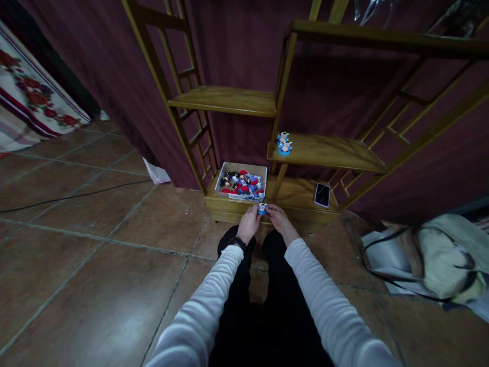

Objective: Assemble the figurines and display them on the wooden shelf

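Observation:
Between my two hands is a small figurine (pixel 262 208) with a blue base, held just in front of the low shelf. My left hand (pixel 249 223) pinches it from the left, and my right hand (pixel 279 219) has its fingertips on the right side. Just beyond my hands sits an open cardboard box (pixel 220 184) with a jumble of small figurines (pixel 244 183) in red, purple, black and white. Two similar blue-based figurines (pixel 284 144) stand at the left end of the middle shelf (pixel 328 151).
A phone (pixel 322 195) lies on the bottom shelf (pixel 296 193) at the right. Wooden posts of the shelf unit (pixel 284 86) rise between the boards. Bags (pixel 439 255) lie on the tiled floor at the right. A black cable (pixel 76 195) crosses the floor at the left.

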`<state>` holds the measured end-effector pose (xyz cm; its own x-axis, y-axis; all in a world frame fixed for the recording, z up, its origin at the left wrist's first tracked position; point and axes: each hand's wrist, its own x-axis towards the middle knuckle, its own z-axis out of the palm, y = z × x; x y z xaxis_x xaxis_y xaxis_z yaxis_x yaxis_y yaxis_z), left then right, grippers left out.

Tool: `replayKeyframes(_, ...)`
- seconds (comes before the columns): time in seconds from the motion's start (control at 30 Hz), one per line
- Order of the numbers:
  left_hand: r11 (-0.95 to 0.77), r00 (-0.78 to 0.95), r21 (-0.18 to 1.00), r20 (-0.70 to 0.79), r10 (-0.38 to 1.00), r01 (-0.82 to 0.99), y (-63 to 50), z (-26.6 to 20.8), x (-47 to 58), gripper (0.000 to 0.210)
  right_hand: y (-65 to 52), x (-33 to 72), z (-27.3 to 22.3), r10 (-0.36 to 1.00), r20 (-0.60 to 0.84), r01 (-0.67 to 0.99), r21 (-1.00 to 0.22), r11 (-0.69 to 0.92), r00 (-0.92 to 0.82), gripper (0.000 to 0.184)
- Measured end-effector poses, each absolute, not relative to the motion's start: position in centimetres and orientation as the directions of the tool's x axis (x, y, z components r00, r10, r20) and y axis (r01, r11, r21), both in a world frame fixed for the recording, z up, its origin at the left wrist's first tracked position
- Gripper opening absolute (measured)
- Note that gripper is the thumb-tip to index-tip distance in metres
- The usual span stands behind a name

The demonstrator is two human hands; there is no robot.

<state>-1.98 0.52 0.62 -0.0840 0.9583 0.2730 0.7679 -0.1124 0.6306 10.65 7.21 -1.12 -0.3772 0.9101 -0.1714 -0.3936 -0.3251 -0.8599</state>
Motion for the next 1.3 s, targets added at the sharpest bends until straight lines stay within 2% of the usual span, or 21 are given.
replayKeyframes(0.2,-0.113,-0.033,0.494,0.278,0.96,0.862,0.0,1.3,-1.7,0.051,7.3,10.8,-0.8,0.903,-0.184,-0.427,-0.832,-0.353,-0.388,0.015)
replayKeyframes(0.47,-0.187,0.094,0.296,0.302,0.949,0.937,0.0,1.8,-1.4,0.066,7.4,11.2,-0.5,0.896,-0.237,-0.472,-0.783,-0.404,-0.375,0.014)
replayKeyframes(0.6,-0.222,0.155,0.218,0.286,0.945,0.95,0.5,1.9,-1.9,0.064,7.6,11.2,-0.5,0.899,-0.25,-0.477,-0.779,-0.407,-0.359,0.013)
replayKeyframes(0.93,-0.268,0.172,0.299,0.312,0.935,0.916,2.5,1.6,-2.8,0.052,8.5,10.6,-1.3,0.918,-0.262,-0.518,-0.763,-0.386,-0.298,0.015)
replayKeyframes(1.1,-0.255,0.158,0.287,0.32,0.934,0.923,2.7,1.2,-2.5,0.053,8.7,10.2,-1.6,0.918,-0.266,-0.484,-0.787,-0.383,-0.294,0.015)
replayKeyframes(1.3,-0.246,0.157,0.275,0.308,0.938,0.93,2.6,0.9,-2.3,0.053,8.6,10.2,-1.3,0.912,-0.301,-0.51,-0.758,-0.406,-0.278,0.016)
